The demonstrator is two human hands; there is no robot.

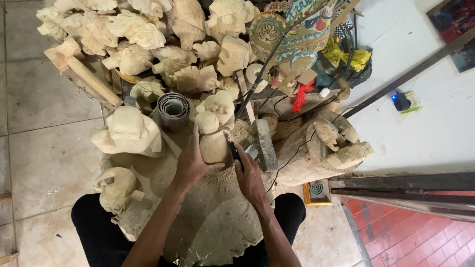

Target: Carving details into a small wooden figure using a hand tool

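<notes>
Work in hand: a pale, roughly carved wooden figurine with a rounded head (213, 138) stands upright at the centre of the frame, on a dusty, sawdust-coated work surface (217, 217) that lies over the person's lap.
Left hand: the left hand (192, 163) is wrapped around the lower left side of the figurine, fingers reaching up its flank, steadying it.
Right hand: the right hand (250, 179) is clenched on a dark-handled carving tool (233, 150), whose tip rests against the figurine's right side, about halfway up.
State of the carving: the head and body are already blocked out as separate rounded masses; no fine features can be made out, and the wood is bare, so the piece looks, as a judgement, shaped but not detailed or finished.
Signs of work done: pale dust and chips coat the surface around the figurine's base.
Other rough pieces: a larger pale wooden carving (129, 132) sits to the left of centre, and a round-headed one (116, 188) at lower left.
Pile behind: a heap of unpainted wooden carvings (148, 39) fills the upper left and top of the frame, all bare wood.
Finished example: a painted, multicoloured carved piece (292, 29) stands at upper centre-right, the only coloured one in view.
Nearby tools: a grey-headed mallet (264, 143) lies just right of the figurine; a roll of grey sanding sheet (173, 110) stands above and to its left.
</notes>
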